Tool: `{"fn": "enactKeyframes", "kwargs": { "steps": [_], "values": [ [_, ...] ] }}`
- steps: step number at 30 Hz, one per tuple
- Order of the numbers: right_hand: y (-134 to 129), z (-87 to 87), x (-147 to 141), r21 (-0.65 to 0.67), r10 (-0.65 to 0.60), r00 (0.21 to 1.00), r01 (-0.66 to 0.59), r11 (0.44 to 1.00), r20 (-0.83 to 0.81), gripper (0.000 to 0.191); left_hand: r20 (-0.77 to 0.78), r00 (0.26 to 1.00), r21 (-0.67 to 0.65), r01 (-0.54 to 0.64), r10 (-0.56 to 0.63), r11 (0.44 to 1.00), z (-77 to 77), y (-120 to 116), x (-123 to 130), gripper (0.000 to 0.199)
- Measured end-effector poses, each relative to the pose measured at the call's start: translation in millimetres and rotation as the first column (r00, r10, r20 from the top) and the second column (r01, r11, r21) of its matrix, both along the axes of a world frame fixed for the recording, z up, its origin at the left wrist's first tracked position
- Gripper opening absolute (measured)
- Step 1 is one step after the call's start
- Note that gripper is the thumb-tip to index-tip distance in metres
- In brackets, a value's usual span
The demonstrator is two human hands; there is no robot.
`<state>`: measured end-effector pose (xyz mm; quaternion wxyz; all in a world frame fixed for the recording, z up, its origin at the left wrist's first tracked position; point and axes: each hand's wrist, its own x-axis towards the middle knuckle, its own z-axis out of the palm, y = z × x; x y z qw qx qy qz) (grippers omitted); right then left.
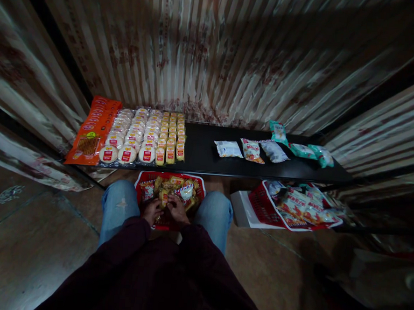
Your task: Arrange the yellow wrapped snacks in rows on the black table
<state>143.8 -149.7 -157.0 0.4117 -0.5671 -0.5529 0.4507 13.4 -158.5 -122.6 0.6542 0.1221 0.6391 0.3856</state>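
The yellow snack packet (163, 198) was just left of and below frame centre, at the red basket (204, 188). Your left hand (152, 211) and right hand (177, 210) gripped it between bent fingers, from lower left and right respectively; neither was clearly nearer. Its long axis ran roughly up the frame, toward similar yellow packets (171, 139) lined up on the black shelf (198, 150).

Left arm (120, 243), dark-sleeved, slants forward and inward | right arm (203, 250) mirrors it | left hand (151, 211) and right hand (178, 211), bare, sit close together between the spread knees (120, 201) | fingers (172, 200) bend inward, grip unclear from where I stand
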Motion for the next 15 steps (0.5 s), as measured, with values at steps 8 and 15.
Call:
{"fn": "enactKeyframes", "kwargs": {
  "steps": [8,15],
  "values": [
    [-2.4,-0.7,0.0,-0.002,0.062,0.994,-0.062,0.998,0.093,0.056,0.112,0.989,0.003,-0.098,0.097,0.995,6.2,2.1,-1.6,0.011],
    [-7.5,14.0,2.3,0.076,0.07,0.958,-0.094,0.993,0.277,0.068,0.08,0.992,-0.037,-0.095,0.098,0.995,2.6,4.1,-0.5,0.006]
  ]
}}
